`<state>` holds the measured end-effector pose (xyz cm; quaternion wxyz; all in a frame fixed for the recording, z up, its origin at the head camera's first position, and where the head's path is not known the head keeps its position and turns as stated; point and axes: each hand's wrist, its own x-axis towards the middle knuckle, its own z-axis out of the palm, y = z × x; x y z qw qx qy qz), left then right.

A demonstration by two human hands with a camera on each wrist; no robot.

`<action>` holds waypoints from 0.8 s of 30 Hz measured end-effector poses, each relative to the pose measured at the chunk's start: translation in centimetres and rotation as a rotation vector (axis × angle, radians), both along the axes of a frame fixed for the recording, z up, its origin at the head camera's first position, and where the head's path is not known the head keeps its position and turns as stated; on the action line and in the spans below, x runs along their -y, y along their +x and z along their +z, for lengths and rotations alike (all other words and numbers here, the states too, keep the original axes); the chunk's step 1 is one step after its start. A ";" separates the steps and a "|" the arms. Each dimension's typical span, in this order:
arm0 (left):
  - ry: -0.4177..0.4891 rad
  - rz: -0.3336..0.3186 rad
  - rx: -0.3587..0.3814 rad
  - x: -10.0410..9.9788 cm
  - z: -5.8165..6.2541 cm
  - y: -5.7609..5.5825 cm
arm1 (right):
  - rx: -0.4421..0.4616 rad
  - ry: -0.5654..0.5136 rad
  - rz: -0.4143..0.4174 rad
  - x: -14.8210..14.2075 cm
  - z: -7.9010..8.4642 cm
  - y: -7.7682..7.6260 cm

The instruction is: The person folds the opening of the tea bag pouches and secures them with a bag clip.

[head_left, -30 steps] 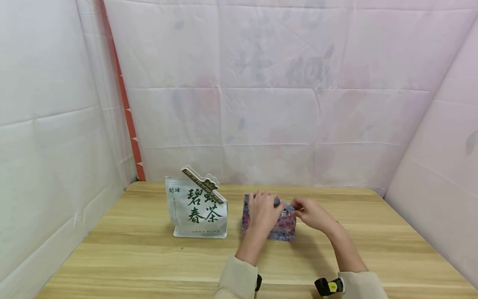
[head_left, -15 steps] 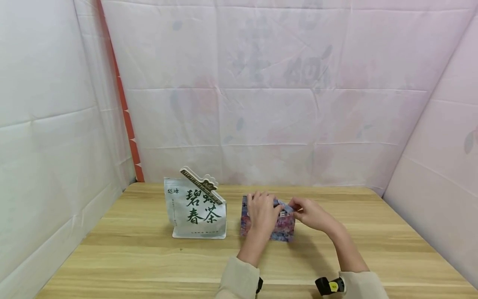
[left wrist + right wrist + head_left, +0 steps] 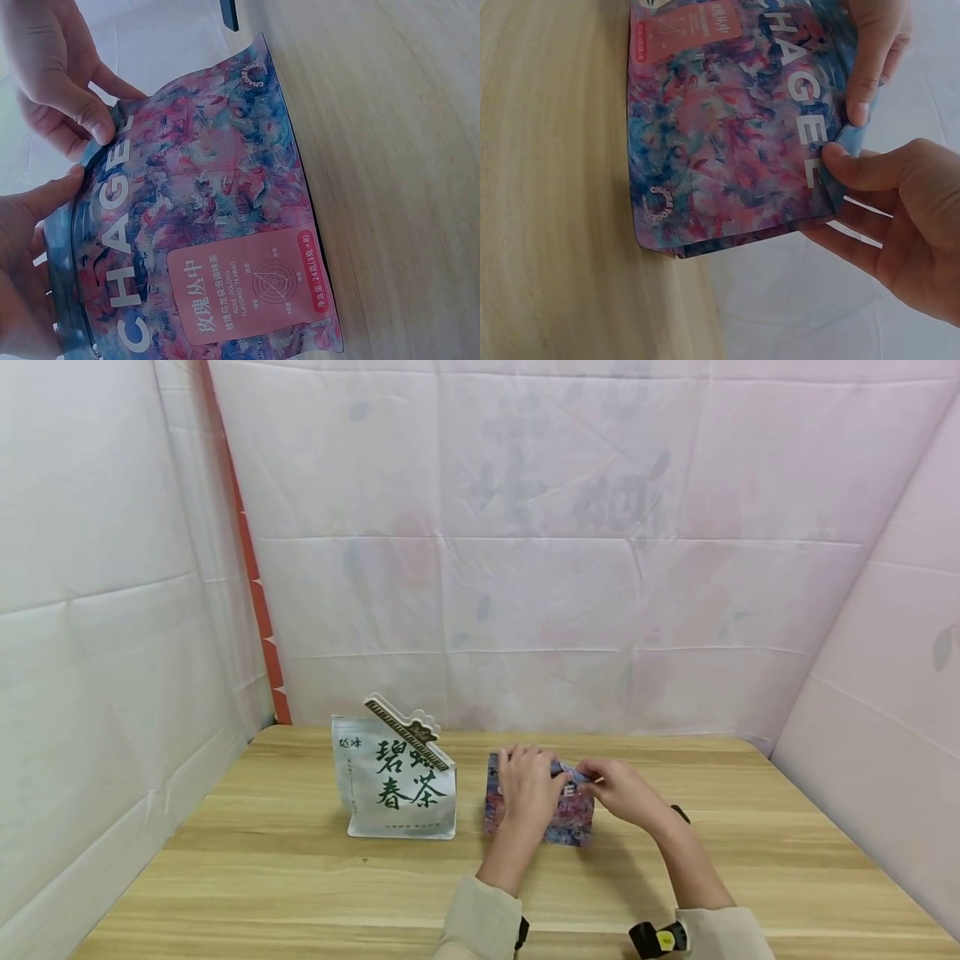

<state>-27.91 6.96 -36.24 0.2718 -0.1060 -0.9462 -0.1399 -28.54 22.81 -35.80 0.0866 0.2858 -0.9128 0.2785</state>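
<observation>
A blue-pink tea bag pouch [image 3: 573, 818] stands on the table, lettering facing me; the left wrist view shows its pink label [image 3: 251, 289]. My left hand [image 3: 528, 785] grips the top edge, its thumb on the front and fingers behind. With thumb and fingers, my right hand [image 3: 618, 789] pinches the top right corner, where a flap of the edge is folded toward the front. The right wrist view shows the right hand [image 3: 907, 202] with its thumb on this fold and fingers behind the pouch. My left hand hides part of the front in the head view.
A white tea pouch [image 3: 397, 802] with green characters stands to the left, a large ornate clip [image 3: 408, 732] slanted across its top right corner. A small black object [image 3: 680, 814] shows behind my right forearm, partly hidden. White cloth [image 3: 540, 568] hangs behind the wooden table [image 3: 300, 893].
My right forearm has shifted slightly left, and more of the black object behind it shows. Both hands keep their hold on the pouch's top edge, its corner still folded.
</observation>
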 end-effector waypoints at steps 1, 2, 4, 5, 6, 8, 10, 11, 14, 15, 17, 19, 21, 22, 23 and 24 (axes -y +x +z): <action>-0.001 -0.001 0.000 0.0 0.0 0.0 | -0.013 0.003 -0.018 0.1 -0.1 0.0; -0.003 0.000 0.000 0.0 0.0 0.0 | -0.027 0.010 -0.031 0.2 -0.1 0.0; -0.003 0.000 -0.002 0.0 0.0 0.0 | -0.053 0.018 -0.055 0.3 -0.3 0.0; -0.002 -0.002 -0.001 0.0 0.0 0.0 | -0.063 0.019 -0.065 0.4 -0.3 0.0; 0.004 -0.007 0.000 0.0 0.0 0.0 | -0.072 0.017 -0.068 0.4 -0.3 0.0; 0.020 -0.020 0.005 0.1 0.1 0.0 | -0.092 0.014 -0.081 0.4 -0.4 0.0; 0.039 -0.039 0.013 0.2 0.2 0.0 | -0.104 0.003 -0.092 0.3 -0.4 0.0; 0.050 -0.049 0.014 0.2 0.2 0.0 | -0.110 -0.007 -0.097 0.3 -0.5 0.0; 0.066 -0.066 0.015 0.2 0.3 0.0 | -0.127 -0.024 -0.094 0.1 -0.5 -0.1; 0.066 -0.067 0.013 0.2 0.3 -0.1 | -0.133 -0.027 -0.093 0.1 -0.5 -0.1; 0.065 -0.062 -0.002 0.2 0.2 -0.1 | -0.155 -0.026 -0.084 0.0 -0.5 -0.2; 0.063 -0.052 -0.018 0.1 0.2 -0.1 | -0.181 -0.021 -0.076 -0.1 -0.6 -0.3; 0.062 -0.044 -0.037 0.1 0.1 -0.1 | -0.203 -0.020 -0.069 -0.1 -0.7 -0.3; 0.063 -0.040 -0.045 0.1 0.1 -0.1 | -0.211 -0.020 -0.065 -0.1 -0.7 -0.3; 0.065 -0.038 -0.050 0.0 0.1 -0.1 | -0.219 -0.020 -0.061 -0.1 -0.7 -0.4; 0.066 -0.036 -0.053 0.1 0.1 -0.2 | -0.224 -0.020 -0.059 -0.1 -0.7 -0.4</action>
